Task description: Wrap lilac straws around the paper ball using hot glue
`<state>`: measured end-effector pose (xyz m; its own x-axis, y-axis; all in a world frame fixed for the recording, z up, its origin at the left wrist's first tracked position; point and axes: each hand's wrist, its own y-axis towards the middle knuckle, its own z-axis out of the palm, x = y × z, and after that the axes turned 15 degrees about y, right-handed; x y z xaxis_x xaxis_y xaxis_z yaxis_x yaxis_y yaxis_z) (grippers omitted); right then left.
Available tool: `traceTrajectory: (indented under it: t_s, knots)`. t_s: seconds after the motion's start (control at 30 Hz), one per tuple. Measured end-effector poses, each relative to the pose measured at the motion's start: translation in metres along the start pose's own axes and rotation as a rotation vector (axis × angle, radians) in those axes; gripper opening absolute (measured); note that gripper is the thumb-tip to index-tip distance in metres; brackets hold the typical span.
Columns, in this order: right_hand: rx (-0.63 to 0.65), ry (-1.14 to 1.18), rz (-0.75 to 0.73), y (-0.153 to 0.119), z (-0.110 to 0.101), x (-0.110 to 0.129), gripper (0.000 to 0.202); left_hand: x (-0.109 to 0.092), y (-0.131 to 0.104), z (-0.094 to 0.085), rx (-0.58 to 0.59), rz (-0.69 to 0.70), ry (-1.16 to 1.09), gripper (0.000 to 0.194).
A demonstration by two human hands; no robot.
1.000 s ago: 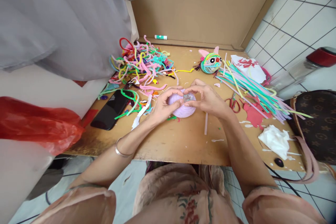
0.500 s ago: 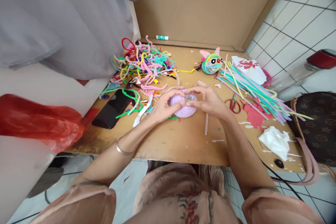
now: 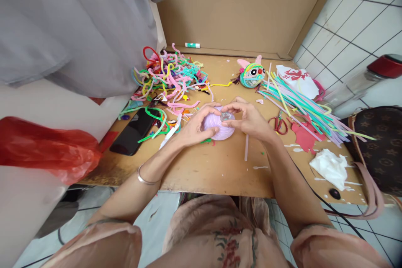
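Between my hands, low over the table, is a round body wrapped in lilac strands (image 3: 219, 132), with a clear, glassy-looking end (image 3: 226, 116) facing right. My left hand (image 3: 198, 124) curls round its left side, thumb laid across the front. My right hand (image 3: 248, 120) pinches at the clear end with thumb and fingertips. A short lilac strip (image 3: 246, 148) lies on the table below my right hand. Behind stands a similar wrapped figure (image 3: 252, 76) with pink ears, eyes and a red nose.
Tangled pipe cleaners (image 3: 176, 71) pile at the back left, beside a black phone (image 3: 133, 132). Straight pipe cleaners (image 3: 304, 100), scissors (image 3: 278, 124), red felt (image 3: 304, 134), crumpled tissue (image 3: 329, 168) and a brown bag (image 3: 380, 150) are on the right. A glue stick (image 3: 192, 45) lies at the back.
My left thumb has moved down and left, away from the clear end, onto the lilac wrapping. My right hand stays at the clear end. The view has shifted slightly.
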<state>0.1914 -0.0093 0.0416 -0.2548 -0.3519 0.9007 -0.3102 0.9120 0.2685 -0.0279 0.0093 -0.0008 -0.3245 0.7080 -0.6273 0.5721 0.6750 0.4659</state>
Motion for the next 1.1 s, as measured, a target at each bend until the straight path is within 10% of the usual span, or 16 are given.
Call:
traceTrajectory:
  t_s: [1.1]
  knots:
    - [0.001,-0.005,-0.025,0.001,0.006,0.003,0.025,-0.006,-0.001,0.012,-0.142,-0.187,-0.194,0.019]
